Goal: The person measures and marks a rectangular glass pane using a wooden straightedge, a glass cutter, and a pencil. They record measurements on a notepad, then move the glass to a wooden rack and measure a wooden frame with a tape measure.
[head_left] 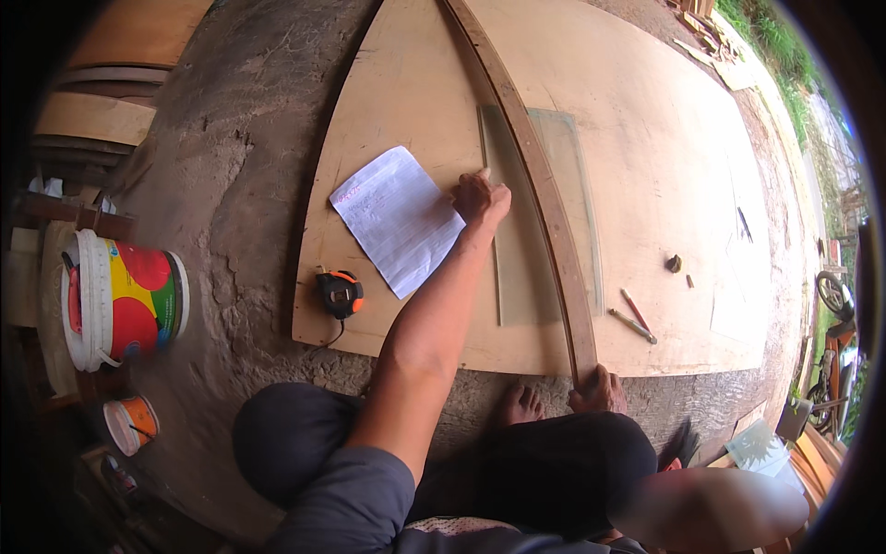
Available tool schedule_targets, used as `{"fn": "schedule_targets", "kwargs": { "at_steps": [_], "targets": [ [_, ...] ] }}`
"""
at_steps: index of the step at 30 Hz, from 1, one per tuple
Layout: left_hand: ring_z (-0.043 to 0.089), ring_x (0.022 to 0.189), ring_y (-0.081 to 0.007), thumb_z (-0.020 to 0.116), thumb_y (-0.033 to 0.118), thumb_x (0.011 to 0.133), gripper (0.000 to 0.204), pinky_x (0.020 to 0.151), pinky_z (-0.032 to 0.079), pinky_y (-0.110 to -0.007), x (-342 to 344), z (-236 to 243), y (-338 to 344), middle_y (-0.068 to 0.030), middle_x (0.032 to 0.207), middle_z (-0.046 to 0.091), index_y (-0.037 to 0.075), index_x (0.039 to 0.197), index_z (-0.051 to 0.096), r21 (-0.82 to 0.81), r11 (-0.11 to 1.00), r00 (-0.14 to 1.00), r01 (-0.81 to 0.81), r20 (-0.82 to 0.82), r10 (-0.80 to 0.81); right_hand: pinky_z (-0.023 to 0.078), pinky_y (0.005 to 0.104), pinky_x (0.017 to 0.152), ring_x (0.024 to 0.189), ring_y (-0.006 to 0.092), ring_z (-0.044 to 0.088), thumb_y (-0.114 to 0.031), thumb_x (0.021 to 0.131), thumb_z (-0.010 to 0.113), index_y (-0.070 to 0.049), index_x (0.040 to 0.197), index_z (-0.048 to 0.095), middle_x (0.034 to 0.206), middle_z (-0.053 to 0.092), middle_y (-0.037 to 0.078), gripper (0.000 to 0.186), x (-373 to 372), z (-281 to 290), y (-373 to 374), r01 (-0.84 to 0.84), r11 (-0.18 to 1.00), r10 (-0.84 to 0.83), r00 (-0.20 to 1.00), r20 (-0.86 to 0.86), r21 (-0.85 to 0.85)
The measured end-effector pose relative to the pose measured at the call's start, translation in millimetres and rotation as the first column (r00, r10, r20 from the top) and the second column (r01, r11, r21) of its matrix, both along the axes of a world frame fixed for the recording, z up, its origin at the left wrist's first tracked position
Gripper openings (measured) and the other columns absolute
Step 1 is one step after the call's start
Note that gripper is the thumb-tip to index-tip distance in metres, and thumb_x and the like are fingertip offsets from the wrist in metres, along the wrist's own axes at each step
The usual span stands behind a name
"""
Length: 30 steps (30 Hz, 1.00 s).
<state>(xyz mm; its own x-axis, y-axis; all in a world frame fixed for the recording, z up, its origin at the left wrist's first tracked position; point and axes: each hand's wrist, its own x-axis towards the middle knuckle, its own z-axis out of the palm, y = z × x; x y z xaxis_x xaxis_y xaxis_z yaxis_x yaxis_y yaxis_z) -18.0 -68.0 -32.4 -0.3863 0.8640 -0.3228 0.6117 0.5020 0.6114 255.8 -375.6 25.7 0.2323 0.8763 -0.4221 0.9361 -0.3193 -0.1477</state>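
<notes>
A clear glass pane lies on a plywood sheet. A long wooden strip runs lengthwise across the pane. My left hand is closed, knuckles up, at the pane's left edge, beside the strip; whether something is pinched in it is hidden. At the strip's near end, my right hand has its fingers round the wood, its forearm hidden behind a dark-clothed knee. A sheet of lined paper with handwriting lies left of my left hand. Nearer the plywood's left corner sits a black and orange tape measure.
Right of the strip lie a red pencil, a slim greenish tool and a small dark lump. A colourful bucket and a small orange pot stand left. Another person's head is at lower right, near glass pieces.
</notes>
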Motion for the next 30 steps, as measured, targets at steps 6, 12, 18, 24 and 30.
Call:
{"fn": "schedule_targets", "kwargs": {
  "at_steps": [6, 12, 18, 24, 30],
  "targets": [
    [0.056, 0.120, -0.0388, 0.060, 0.023, 0.084, 0.048, 0.101, 0.045, -0.054, 5.2, -10.7, -3.8, -0.0194, 0.127, 0.057, 0.011, 0.130, 0.063, 0.100, 0.994, 0.999, -0.042, 0.037, 0.039, 0.048, 0.0477, 0.098, 0.117, 0.0402, 0.056, -0.032, 0.071, 0.075, -0.005, 0.135, 0.047, 0.125, 0.057, 0.022, 0.076, 1.0, -7.1, 4.0, -0.031, 1.000, 0.031, 0.999, -0.027, -0.006],
    [0.056, 0.119, -0.0372, 0.064, 0.024, 0.082, 0.048, 0.102, 0.044, -0.055, 12.5, -11.8, -5.0, -0.0186, 0.125, 0.058, 0.010, 0.128, 0.063, 0.121, 0.986, 0.993, -0.114, -0.004, 0.115, 0.048, 0.0472, 0.097, 0.117, 0.0393, 0.057, -0.030, 0.070, 0.076, -0.005, 0.136, 0.048, 0.125, 0.057, 0.020, 0.076, -5.8, -6.2, 0.4, -0.027, 1.000, 0.027, 1.000, -0.011, -0.012],
    [0.058, 0.114, -0.0381, 0.065, 0.020, 0.085, 0.044, 0.099, 0.047, -0.049, 3.8, -28.1, -16.1, -0.0238, 0.124, 0.058, 0.002, 0.126, 0.062, 0.273, 0.959, 0.994, -0.079, 0.088, 0.057, 0.049, 0.0476, 0.094, 0.113, 0.0387, 0.057, -0.028, 0.072, 0.077, -0.005, 0.136, 0.048, 0.120, 0.058, 0.019, 0.074, -24.7, -2.6, -9.7, -0.010, 1.000, 0.010, 0.995, -0.098, 0.003],
    [0.059, 0.112, -0.0388, 0.062, 0.019, 0.089, 0.047, 0.096, 0.050, -0.044, 1.1, -25.5, -67.3, -0.0271, 0.122, 0.057, -0.008, 0.127, 0.057, 0.342, 0.937, 0.988, -0.073, 0.152, 0.021, 0.051, 0.0465, 0.088, 0.109, 0.0363, 0.057, -0.031, 0.071, 0.078, -0.004, 0.132, 0.049, 0.113, 0.058, 0.017, 0.074, -33.9, -5.7, -17.0, -0.012, 0.996, 0.025, 0.989, -0.145, 0.089],
    [0.041, 0.137, -0.0424, 0.067, 0.039, 0.090, 0.075, 0.115, 0.033, -0.045, 15.5, -9.3, -49.4, -0.0292, 0.148, 0.042, -0.004, 0.145, 0.041, 0.388, 0.910, 0.978, 0.148, 0.079, -0.192, 0.052, 0.0450, 0.083, 0.101, 0.0347, 0.058, -0.037, 0.077, 0.076, -0.002, 0.125, 0.052, 0.103, 0.057, 0.017, 0.063, -45.2, -8.4, -32.4, 0.058, 0.975, 0.014, 0.947, -0.321, 0.216]
  ]
}}
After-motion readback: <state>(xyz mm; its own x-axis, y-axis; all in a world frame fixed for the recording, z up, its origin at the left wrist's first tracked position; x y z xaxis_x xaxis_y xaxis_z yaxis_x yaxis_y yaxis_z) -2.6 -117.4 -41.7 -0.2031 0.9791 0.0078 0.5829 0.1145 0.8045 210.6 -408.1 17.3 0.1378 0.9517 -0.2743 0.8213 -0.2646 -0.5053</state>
